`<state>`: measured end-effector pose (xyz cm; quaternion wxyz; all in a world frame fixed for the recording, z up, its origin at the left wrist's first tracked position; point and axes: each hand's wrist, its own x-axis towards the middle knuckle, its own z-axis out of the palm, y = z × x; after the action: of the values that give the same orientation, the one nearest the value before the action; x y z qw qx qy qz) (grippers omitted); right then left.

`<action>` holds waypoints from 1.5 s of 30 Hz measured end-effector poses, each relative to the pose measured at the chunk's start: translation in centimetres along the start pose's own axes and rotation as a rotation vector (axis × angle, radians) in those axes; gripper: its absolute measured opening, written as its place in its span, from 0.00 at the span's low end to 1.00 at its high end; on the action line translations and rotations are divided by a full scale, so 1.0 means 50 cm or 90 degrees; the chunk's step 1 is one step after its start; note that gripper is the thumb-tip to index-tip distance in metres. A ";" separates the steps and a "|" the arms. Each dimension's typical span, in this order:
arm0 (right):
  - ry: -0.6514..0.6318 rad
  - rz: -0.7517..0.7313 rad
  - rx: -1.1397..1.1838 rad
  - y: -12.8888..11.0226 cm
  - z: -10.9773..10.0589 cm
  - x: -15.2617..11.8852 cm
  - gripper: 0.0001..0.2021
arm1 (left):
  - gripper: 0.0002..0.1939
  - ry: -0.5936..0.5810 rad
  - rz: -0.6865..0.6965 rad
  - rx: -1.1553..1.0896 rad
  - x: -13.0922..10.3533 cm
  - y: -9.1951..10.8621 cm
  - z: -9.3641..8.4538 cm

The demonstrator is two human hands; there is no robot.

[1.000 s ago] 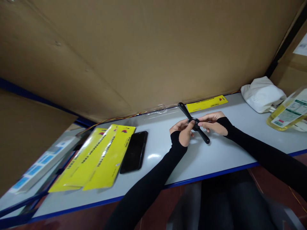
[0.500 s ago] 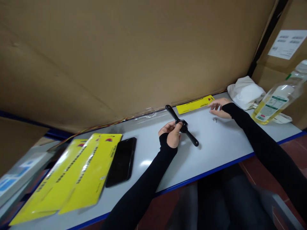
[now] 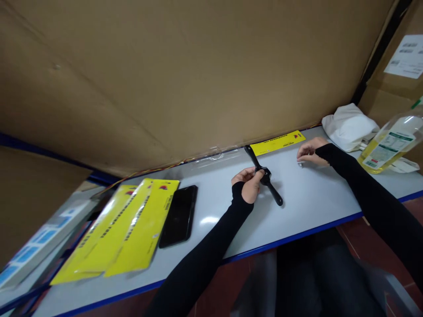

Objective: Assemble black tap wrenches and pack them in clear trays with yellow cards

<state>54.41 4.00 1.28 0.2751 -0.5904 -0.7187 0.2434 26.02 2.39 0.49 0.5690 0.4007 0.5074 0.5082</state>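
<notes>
My left hand (image 3: 248,184) is closed around the middle of a black spokeshave (image 3: 273,193), thumb on its body. The tool is held slantwise above the table, one long handle pointing to the back and the other to the front right. Farther right, my right hand (image 3: 313,151) is low over the tabletop with thumb and fingertips pinched at a small silvery metal part (image 3: 300,164). Its exact shape is too small to make out. Behind the spokeshave lies a yellow printed card (image 3: 277,143).
Several yellow printed packages (image 3: 139,233) overlap at the left beside a black phone (image 3: 179,215). A clear plastic piece (image 3: 216,156) lies along the back edge. At right are a white cloth bundle (image 3: 350,127) and a bottle of yellow liquid (image 3: 386,145). Cardboard walls (image 3: 198,79) rise behind.
My right hand has come down to the small metal part, and its fingers have closed there. My left hand still holds the spokeshave. The camera view has shifted slightly left.
</notes>
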 end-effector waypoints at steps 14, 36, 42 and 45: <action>-0.089 0.044 -0.085 -0.013 0.033 -0.007 0.07 | 0.08 0.000 -0.014 0.022 -0.015 0.016 0.003; 0.018 -0.045 0.092 -0.089 0.048 -0.028 0.10 | 0.10 -0.032 0.007 0.003 -0.013 -0.008 0.005; 0.078 -0.181 0.222 -0.154 0.114 -0.045 0.14 | 0.16 -0.066 0.021 0.015 -0.018 -0.024 0.003; 0.071 -0.205 0.217 -0.150 0.137 -0.048 0.15 | 0.18 -0.065 0.005 0.012 -0.021 -0.023 0.005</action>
<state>44.75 0.10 1.06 0.4450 -0.4259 -0.7359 0.2811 26.49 1.18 -0.40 0.5885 0.4334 0.4807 0.4845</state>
